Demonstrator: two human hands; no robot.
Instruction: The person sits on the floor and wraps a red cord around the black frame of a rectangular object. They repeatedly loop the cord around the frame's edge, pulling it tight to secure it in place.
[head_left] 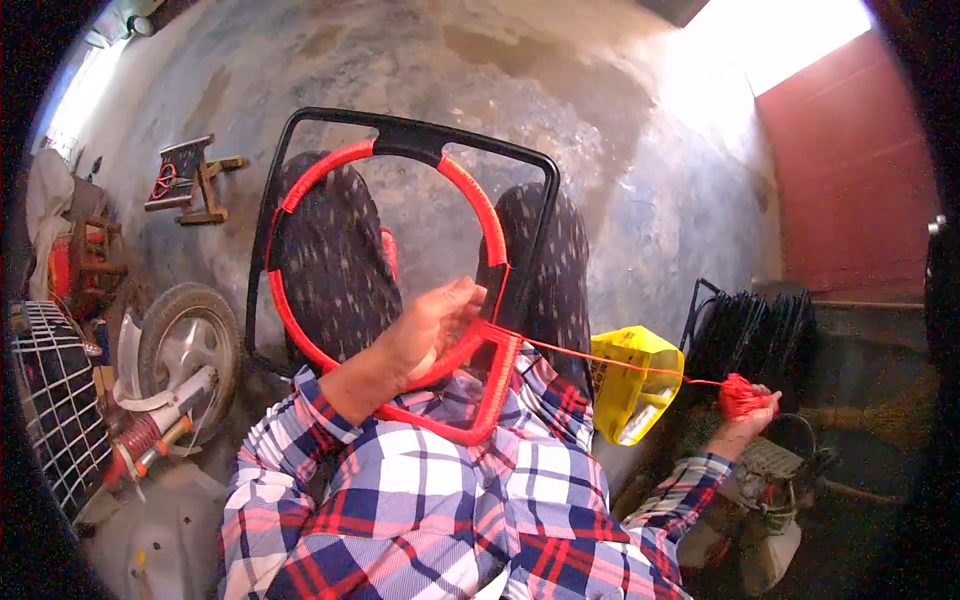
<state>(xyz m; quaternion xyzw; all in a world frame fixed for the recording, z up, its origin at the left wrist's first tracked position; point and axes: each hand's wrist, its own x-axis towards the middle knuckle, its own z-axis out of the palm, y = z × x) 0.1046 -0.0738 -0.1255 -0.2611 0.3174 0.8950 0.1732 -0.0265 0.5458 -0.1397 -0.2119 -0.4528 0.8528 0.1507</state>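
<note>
Across my lap lies a black frame (pixel 410 138) with a roughly rectangular outer rim and a round inner ring. Red cord wraps most of the ring (pixel 484 210) and an angled bar (pixel 497 385) at its near right; short black stretches of the ring show bare. My left hand (pixel 425 335) is closed around the near part of the ring, its fingertips beside the wrapped corner. From that corner a taut strand of red cord (pixel 625 364) runs out to the right. At its end, my right hand (pixel 748 425) grips a bundle of red cord (pixel 740 394), held well away from the frame.
A yellow bag (pixel 632 385) stands right of my legs, under the strand. Several black frames (pixel 755 330) are stacked farther right. To the left are a wheel (pixel 190 350), a white wire rack (pixel 60 390) and a small wooden stool (pixel 205 180).
</note>
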